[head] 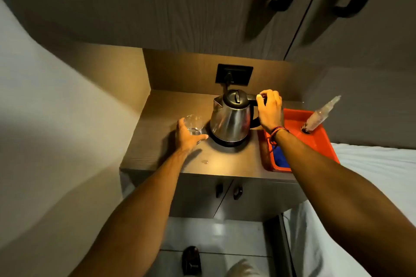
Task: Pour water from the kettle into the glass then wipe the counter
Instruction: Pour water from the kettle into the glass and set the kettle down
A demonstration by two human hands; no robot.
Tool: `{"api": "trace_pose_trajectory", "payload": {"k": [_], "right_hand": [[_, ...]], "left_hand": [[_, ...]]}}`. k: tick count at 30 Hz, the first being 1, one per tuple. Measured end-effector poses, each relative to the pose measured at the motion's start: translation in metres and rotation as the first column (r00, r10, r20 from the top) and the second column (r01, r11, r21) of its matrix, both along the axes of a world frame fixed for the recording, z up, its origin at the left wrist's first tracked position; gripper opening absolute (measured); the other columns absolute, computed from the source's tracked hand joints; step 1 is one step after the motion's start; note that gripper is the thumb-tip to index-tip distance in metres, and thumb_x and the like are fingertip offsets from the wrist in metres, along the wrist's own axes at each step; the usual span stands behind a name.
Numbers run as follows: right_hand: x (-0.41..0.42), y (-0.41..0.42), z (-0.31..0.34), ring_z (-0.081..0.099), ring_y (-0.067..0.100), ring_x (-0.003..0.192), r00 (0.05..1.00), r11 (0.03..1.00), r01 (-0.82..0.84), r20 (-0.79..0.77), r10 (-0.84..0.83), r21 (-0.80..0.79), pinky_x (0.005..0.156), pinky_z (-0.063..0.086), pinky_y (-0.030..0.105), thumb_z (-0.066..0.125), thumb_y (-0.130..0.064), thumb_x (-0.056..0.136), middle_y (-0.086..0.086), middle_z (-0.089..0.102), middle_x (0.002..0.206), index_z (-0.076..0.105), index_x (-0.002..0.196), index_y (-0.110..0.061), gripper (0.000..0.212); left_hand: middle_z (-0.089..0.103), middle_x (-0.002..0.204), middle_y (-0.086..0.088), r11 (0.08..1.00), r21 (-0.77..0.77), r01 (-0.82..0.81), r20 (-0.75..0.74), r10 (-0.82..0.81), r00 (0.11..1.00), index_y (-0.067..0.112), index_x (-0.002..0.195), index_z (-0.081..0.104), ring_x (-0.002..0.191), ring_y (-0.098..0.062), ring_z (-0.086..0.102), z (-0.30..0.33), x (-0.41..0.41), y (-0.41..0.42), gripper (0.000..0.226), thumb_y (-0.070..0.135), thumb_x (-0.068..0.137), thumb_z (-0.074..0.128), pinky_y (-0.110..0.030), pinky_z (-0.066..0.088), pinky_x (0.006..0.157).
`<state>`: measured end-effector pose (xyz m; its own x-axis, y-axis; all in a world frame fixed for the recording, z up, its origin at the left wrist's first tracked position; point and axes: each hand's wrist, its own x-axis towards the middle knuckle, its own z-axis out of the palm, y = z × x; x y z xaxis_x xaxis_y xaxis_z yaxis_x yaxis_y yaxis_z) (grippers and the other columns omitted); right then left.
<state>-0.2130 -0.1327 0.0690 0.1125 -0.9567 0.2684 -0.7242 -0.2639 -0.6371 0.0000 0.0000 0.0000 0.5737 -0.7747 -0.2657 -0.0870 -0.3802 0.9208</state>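
A steel kettle (230,119) with a black lid stands upright on its black base in the middle of the wooden counter (157,155). My right hand (270,110) is wrapped around its black handle at the right. Left of the kettle stands a clear glass (194,122) with a little water at the bottom. My left hand (188,136) holds it from the near side, thumb on its right. A blue cloth (280,158) lies in the red tray (324,139), partly hidden by my right forearm.
The red tray sits at the counter's right end and also holds a plastic bottle (317,117). The kettle's cord runs to a black wall socket (234,74). A small drop (204,161) lies near the counter's front. Cabinets hang overhead; white bedding (378,164) is at the right.
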Motion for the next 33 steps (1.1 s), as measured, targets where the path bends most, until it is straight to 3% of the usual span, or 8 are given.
{"api": "trace_pose_trajectory", "payload": {"k": [4, 7, 10, 14, 20, 22, 29, 33], "right_hand": [[0.007, -0.011, -0.005, 0.056, 0.026, 0.090, 0.967, 0.982, 0.024, 0.246, -0.071, 0.187, 0.085, 0.044, 0.039, 0.050, -0.028, 0.101, 0.016, 0.064, 0.095, 0.062, 0.088, -0.007, 0.028], [0.010, -0.028, -0.009, 0.055, 0.017, 0.061, 0.781, 0.931, -0.010, 0.585, -0.220, 0.365, 0.064, 0.043, 0.032, 0.057, -0.028, 0.098, 0.005, 0.059, 0.063, 0.059, 0.067, -0.012, 0.036], [0.014, -0.042, -0.015, 0.048, 0.009, 0.039, 0.686, 0.907, 0.032, 0.651, -0.325, 0.419, 0.049, 0.039, 0.027, 0.066, -0.025, 0.091, -0.011, 0.050, 0.042, 0.058, 0.056, -0.015, 0.038], [0.028, -0.047, -0.011, 0.040, 0.026, 0.063, 0.784, 0.942, 0.149, 0.544, -0.297, 0.299, 0.060, 0.039, 0.047, 0.067, -0.037, 0.077, 0.009, 0.041, 0.065, 0.062, 0.056, -0.012, 0.033], [0.070, -0.048, 0.024, 0.040, 0.024, 0.049, 0.958, 0.991, 0.071, 0.270, -0.100, 0.114, 0.056, 0.037, 0.040, 0.059, -0.050, 0.077, 0.006, 0.030, 0.047, 0.064, 0.043, -0.017, 0.047], [0.088, -0.044, 0.034, 0.052, 0.030, 0.056, 0.988, 0.997, 0.029, 0.149, -0.039, 0.071, 0.060, 0.044, 0.038, 0.054, -0.054, 0.079, 0.012, 0.047, 0.048, 0.062, 0.044, -0.017, 0.051], [0.130, -0.023, 0.046, 0.065, 0.028, 0.062, 0.977, 0.974, -0.171, -0.153, 0.148, -0.147, 0.060, 0.054, 0.036, 0.048, -0.046, 0.096, 0.016, 0.067, 0.064, 0.070, 0.063, -0.005, 0.057], [0.146, -0.017, 0.051, 0.058, 0.024, 0.061, 0.923, 0.932, -0.292, -0.320, 0.216, -0.213, 0.053, 0.039, 0.027, 0.041, -0.049, 0.101, 0.009, 0.058, 0.065, 0.057, 0.062, -0.012, 0.056]], "left_hand": [[0.053, 0.146, -0.014, 0.996, -0.046, -0.079, -0.019, 0.078, 0.997, 0.009, 0.143, 0.044, 0.136, -0.032, 0.051, -0.013, 0.006, -0.008, 0.092, 0.002, 0.065, 0.092, -0.030, 0.048, 0.097], [0.058, 0.141, -0.013, 0.992, -0.079, -0.097, -0.005, 0.097, 0.995, 0.008, 0.137, 0.051, 0.132, -0.031, 0.054, -0.023, 0.010, -0.015, 0.084, 0.002, 0.065, 0.092, -0.027, 0.048, 0.093], [0.060, 0.138, -0.012, 0.990, -0.090, -0.107, 0.046, 0.111, 0.993, 0.009, 0.136, 0.052, 0.129, -0.030, 0.056, -0.026, 0.015, -0.015, 0.082, 0.007, 0.065, 0.093, -0.026, 0.048, 0.092], [0.062, 0.135, -0.011, 0.988, -0.116, -0.103, 0.079, 0.112, 0.991, 0.009, 0.135, 0.054, 0.125, -0.028, 0.059, -0.021, 0.027, -0.012, 0.079, 0.010, 0.066, 0.093, -0.026, 0.052, 0.090], [0.062, 0.135, -0.010, 0.987, -0.117, -0.109, 0.144, 0.125, 0.982, 0.012, 0.138, 0.054, 0.121, -0.026, 0.060, -0.004, 0.046, -0.006, 0.083, 0.010, 0.065, 0.093, -0.026, 0.050, 0.089], [0.062, 0.137, -0.010, 0.991, -0.106, -0.086, 0.176, 0.104, 0.979, 0.013, 0.139, 0.053, 0.124, -0.029, 0.060, 0.000, 0.051, -0.006, 0.084, 0.012, 0.065, 0.093, -0.031, 0.053, 0.093], [0.065, 0.133, -0.010, 0.995, -0.065, -0.078, 0.257, 0.092, 0.962, 0.012, 0.134, 0.058, 0.122, -0.030, 0.061, 0.001, 0.059, 0.009, 0.081, 0.013, 0.062, 0.095, -0.044, 0.058, 0.095], [0.069, 0.124, -0.004, 0.996, -0.039, -0.076, 0.333, 0.085, 0.939, 0.016, 0.125, 0.063, 0.113, -0.024, 0.065, 0.001, 0.060, 0.018, 0.070, 0.021, 0.062, 0.094, -0.030, 0.055, 0.085]]}}
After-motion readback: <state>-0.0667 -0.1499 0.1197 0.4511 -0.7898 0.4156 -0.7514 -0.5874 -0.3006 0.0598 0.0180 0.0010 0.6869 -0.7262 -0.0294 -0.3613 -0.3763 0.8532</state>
